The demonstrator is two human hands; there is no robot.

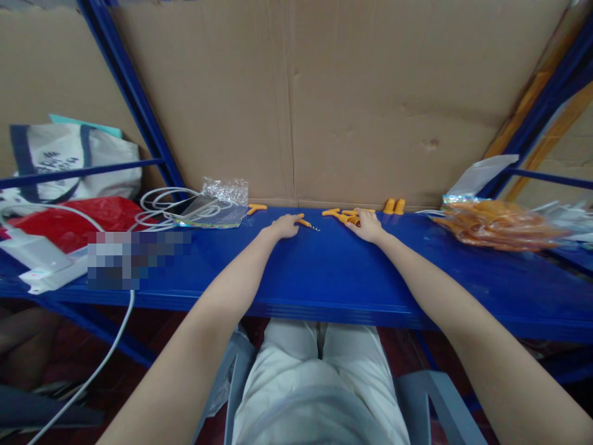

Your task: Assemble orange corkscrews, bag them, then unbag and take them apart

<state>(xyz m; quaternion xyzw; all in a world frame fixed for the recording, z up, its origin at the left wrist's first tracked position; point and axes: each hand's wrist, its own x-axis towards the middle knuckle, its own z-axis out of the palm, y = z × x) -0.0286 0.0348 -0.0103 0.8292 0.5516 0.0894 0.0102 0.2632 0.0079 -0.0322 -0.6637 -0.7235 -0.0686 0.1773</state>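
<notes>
Both slender, smooth arms are bare from the left fingers [295,218] and right fingers [364,213] down to the picture's lower edge. Well below the fingers, loose, pale off-white cloth trousers [296,342] cover both legs, softly creased, with a faint blue-grey layer [324,398], blurred, over the lap.

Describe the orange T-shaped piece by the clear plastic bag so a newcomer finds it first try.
Follow the blue table to its back edge, at the cardboard. The orange T-shaped piece lies just right of the clear plastic bag. It's the only orange piece left of the left hand.
</notes>
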